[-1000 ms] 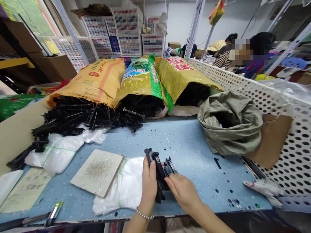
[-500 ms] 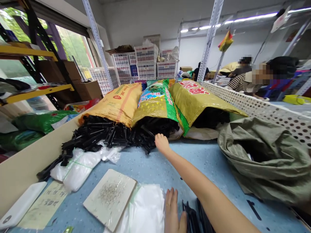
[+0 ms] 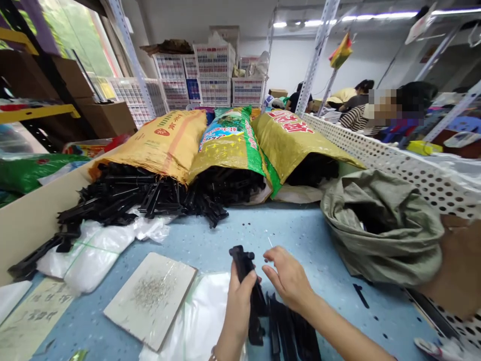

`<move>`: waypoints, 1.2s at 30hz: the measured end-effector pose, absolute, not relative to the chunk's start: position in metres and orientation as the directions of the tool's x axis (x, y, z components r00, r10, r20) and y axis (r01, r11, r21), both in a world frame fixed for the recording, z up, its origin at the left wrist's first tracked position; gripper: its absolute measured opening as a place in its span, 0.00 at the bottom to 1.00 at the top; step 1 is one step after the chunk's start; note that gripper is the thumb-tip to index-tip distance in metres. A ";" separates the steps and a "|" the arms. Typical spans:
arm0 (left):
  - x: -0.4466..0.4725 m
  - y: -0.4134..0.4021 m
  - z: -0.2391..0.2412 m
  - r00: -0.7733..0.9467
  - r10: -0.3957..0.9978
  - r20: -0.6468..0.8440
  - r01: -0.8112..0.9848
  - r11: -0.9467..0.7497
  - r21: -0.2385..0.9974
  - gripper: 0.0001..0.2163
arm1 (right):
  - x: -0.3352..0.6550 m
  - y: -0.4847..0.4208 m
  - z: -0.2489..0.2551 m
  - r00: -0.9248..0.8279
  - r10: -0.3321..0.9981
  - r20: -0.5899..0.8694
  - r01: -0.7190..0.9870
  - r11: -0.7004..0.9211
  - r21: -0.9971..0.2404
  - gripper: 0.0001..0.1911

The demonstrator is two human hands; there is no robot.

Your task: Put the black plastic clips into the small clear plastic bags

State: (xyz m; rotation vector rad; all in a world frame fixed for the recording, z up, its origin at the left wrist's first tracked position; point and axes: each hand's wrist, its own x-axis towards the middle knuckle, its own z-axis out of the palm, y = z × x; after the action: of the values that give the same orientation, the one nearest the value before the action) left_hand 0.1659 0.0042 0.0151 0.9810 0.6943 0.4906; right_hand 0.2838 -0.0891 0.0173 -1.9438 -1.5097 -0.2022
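Observation:
My left hand (image 3: 240,296) is wrapped around a long black plastic part (image 3: 244,265), its blocky end pointing up and away from me. Just to the right is my right hand (image 3: 289,281), thumb and forefinger apart. A tiny dark bit (image 3: 266,259) shows at its fingertips; whether it touches them I cannot tell. Below the hands lie several similar black plastic parts (image 3: 289,328) side by side. White plastic bags (image 3: 199,311) lie flat to the left, partly behind my left forearm.
Three woven sacks, including a yellow sack (image 3: 161,143), spill black parts (image 3: 124,198) at the back. A square board (image 3: 150,296) lies left, an olive cloth bag (image 3: 379,240) right. Perforated white panels (image 3: 406,165) edge the right side. Co-workers sit beyond.
My right hand has drawn back from the middle sack to beside my left hand. My left hand, resting low on the table before, now holds up a black plastic part. The view has shifted.

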 end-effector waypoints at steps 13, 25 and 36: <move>0.151 0.013 0.042 0.674 0.677 -0.297 0.053 0.356 0.933 0.23 | 0.247 -0.110 0.014 0.107 0.947 0.303 0.901 0.036 -0.432 0.20; 0.137 -0.029 -0.039 0.663 0.714 -0.225 0.283 0.040 0.958 0.22 | 0.292 0.025 0.034 0.486 0.873 0.035 0.727 -0.382 -0.571 0.12; 0.133 -0.008 -0.033 0.704 0.684 -0.188 0.023 0.243 0.970 0.24 | 0.339 0.081 0.029 0.591 0.806 0.024 0.698 -0.496 -0.515 0.16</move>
State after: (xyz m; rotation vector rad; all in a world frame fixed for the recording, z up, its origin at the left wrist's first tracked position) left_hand 0.1328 -0.0084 -0.0329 1.2605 0.6830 0.5031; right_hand 0.3388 0.0812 0.0287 -2.3432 -1.1978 0.3021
